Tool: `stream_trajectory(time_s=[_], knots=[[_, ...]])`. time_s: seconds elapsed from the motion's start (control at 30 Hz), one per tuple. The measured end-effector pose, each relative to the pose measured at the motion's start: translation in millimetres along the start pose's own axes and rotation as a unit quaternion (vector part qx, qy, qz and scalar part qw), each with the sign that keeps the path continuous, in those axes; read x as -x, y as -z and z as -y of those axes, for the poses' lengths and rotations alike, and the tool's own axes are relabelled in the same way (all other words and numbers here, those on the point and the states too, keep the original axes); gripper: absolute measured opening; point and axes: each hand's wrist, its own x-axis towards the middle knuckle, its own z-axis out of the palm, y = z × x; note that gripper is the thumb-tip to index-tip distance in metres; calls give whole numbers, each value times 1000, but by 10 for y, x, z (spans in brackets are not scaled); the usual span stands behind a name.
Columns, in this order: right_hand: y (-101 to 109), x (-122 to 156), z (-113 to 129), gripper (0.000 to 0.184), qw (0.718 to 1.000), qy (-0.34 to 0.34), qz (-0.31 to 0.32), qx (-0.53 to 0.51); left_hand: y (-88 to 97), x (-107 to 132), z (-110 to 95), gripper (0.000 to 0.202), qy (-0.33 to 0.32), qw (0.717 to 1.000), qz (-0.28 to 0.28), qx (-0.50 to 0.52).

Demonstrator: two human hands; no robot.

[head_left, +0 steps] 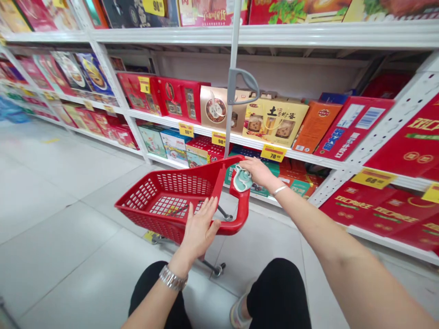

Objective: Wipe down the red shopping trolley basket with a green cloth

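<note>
red shopping basket [181, 183] held by both hands in a store aisle
left hand [200, 228]: fingers [206, 212] splayed open against the near rim, released. right hand [257, 172]: fingers [248, 163] clenched over the basket's handle [244, 201], a teal-and-white cloth [242, 179] bunched beneath them. just beyond the right fingers sit a yellow price tag [273, 153] and a white shelf [240, 141] of boxed gift sets [274, 121].

teal item [243, 179] part-hidden, top boxes [210, 13] cut off
</note>
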Motion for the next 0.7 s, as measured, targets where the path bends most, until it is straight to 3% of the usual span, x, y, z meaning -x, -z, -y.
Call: stream_trajectory(time_s=[0.1,0.2,0.37,0.47,0.57,0.7], knots=[[-80,180,9,63,998,39,-3,-40,19,37,12,63,3,1000,-4,-11],[-110,445,198,71,994,77,-24,-70,40,92,69,64,-5,1000,-8,-12],[-111,873,791,64,980,161,-69,-89,57,245,180,65,-35,999,-17,-15],[-67,972,979,55,973,207,-79,-65,78,378,227,64,-63,997,-33,-11],[1,858,883,42,969,228,-89,-18,109,518,257,62,-85,996,-21,-4],[64,488,521,32,983,171,-63,26,149,693,267,63,-95,995,-19,-15]])
